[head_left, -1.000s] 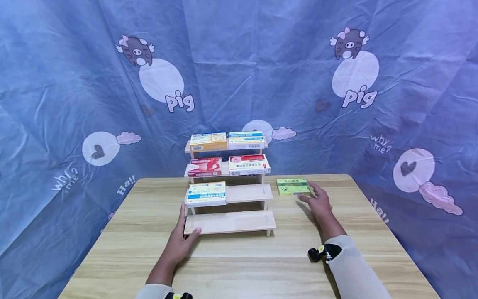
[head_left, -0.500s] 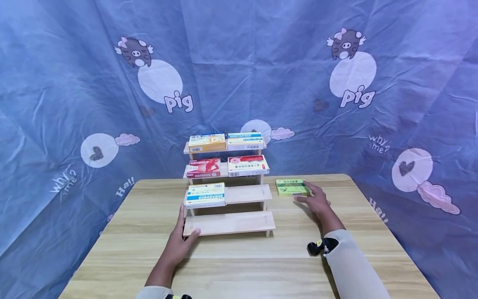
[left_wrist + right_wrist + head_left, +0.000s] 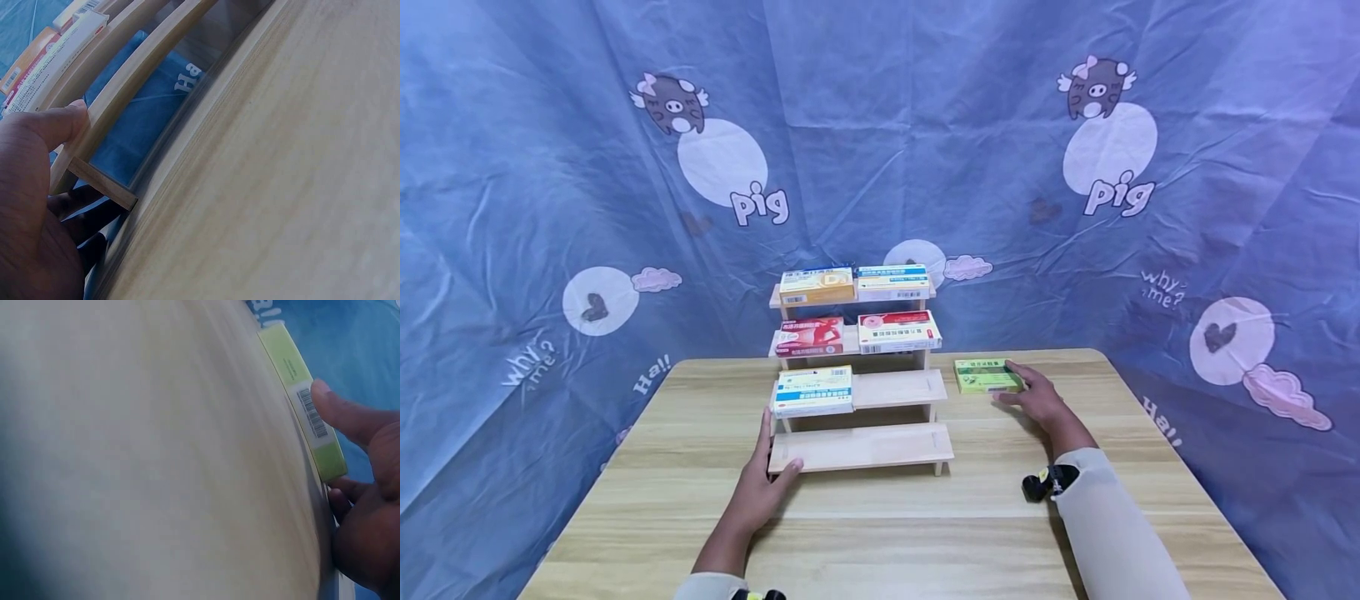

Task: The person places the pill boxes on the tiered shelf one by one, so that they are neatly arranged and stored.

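Observation:
A stepped wooden display rack (image 3: pixel 861 448) stands on the table, its lowest board bare. My left hand (image 3: pixel 758 492) holds the left end of that board, thumb on top and fingers down the outer side. In the left wrist view the fingers (image 3: pixel 94 219) reach behind the short leg. Right of the rack, a flat green medicine box (image 3: pixel 987 377) lies on the table. My right hand (image 3: pixel 1037 400) spans its right end, thumb at the near side and index finger at the far corner. The right wrist view has the thumb (image 3: pixel 322 390) against the barcode side.
A blue and white medicine box (image 3: pixel 813 392) lies on the second step's left. Above it are a red box (image 3: pixel 810 337) and a red and white box (image 3: pixel 898 332). An orange box (image 3: pixel 817 285) and another blue-white box (image 3: pixel 892 282) top the rack. A blue curtain (image 3: pixel 880 167) hangs behind.
My right hand has shifted slightly left, closer round the end of the green medicine box, which stays in place. The left hand keeps its place on the rack.

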`<state>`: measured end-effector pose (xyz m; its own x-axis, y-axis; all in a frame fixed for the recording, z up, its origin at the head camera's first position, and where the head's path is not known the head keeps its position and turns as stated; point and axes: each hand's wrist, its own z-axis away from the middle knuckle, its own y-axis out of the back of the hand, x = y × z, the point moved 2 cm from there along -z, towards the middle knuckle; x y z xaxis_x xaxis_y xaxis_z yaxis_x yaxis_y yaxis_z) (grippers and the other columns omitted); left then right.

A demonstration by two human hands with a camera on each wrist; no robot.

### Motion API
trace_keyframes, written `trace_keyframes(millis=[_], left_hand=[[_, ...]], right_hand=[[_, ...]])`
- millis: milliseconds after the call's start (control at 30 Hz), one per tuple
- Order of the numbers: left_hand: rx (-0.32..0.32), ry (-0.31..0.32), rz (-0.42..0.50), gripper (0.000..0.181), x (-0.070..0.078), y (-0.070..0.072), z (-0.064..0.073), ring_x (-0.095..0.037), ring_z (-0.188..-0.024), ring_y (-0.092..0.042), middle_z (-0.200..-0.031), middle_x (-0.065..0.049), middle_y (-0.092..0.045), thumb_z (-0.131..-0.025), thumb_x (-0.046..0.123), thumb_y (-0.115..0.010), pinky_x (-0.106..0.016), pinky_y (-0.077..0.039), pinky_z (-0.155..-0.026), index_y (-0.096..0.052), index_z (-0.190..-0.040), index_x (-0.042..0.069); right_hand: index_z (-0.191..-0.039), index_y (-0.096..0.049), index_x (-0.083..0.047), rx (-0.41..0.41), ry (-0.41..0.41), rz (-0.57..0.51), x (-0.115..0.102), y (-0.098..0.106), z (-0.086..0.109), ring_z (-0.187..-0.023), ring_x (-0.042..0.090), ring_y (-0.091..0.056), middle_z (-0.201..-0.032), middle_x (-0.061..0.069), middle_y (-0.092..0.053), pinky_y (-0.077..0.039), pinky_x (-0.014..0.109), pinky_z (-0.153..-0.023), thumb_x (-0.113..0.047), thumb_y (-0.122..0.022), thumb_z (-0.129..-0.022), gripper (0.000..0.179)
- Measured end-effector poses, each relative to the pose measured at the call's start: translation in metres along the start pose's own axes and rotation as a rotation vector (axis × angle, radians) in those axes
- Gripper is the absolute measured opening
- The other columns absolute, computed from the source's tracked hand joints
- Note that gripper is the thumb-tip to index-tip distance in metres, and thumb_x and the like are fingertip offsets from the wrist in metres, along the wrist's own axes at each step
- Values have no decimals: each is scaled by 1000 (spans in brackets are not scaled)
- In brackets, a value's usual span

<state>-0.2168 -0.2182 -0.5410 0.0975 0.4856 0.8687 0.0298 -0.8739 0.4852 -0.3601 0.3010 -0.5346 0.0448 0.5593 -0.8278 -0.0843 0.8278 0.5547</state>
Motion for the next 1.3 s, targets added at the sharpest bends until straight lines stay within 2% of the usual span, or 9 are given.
trace_keyframes(millis=[267, 600, 833, 1067, 1300], left_hand=[[-3, 11, -13, 106, 0, 0, -1, -46, -165, -30, -178, -26, -29, -108, 37, -70, -67, -22, -133, 11, -175, 40], [1, 14, -12, 106, -1, 0, -1, -47, -163, -33, -177, -27, -32, -108, 34, -71, -68, -23, -133, 11, -175, 41], [5, 19, 1, 108, -2, -1, -2, -46, -164, -33, -178, -26, -31, -107, 34, -72, -68, -22, -133, 12, -173, 46], [8, 15, -13, 106, -3, -1, 0, -46, -165, -29, -179, -25, -27, -107, 37, -71, -69, -21, -133, 11, -174, 45], [6, 4, -5, 105, -1, 0, 1, -46, -165, -29, -179, -25, -28, -107, 39, -71, -69, -21, -133, 10, -175, 43]], right_hand=[[-174, -28, -11, -47, 19, 33, 2, 2, -8, -167, 57, -4, -182, 28, -9, -13, 73, -133, -20, -78, -102, 89], [-170, -38, -11, -37, 8, 63, 5, 3, -13, -167, 58, -2, -183, 26, -7, -9, 77, -131, -23, -81, -100, 83], [-164, -49, -12, 21, 11, 120, 3, 3, -11, -166, 59, -6, -182, 23, -17, 11, 92, -117, -26, -79, -101, 71], [-162, -52, -13, 42, 1, 138, 6, 1, -11, -166, 58, -9, -180, 22, -21, 11, 93, -116, -26, -78, -102, 66], [-160, -55, -14, 98, 25, 174, 6, -1, -12, -164, 57, -19, -178, 22, -28, 0, 90, -120, -24, -77, -103, 62]])
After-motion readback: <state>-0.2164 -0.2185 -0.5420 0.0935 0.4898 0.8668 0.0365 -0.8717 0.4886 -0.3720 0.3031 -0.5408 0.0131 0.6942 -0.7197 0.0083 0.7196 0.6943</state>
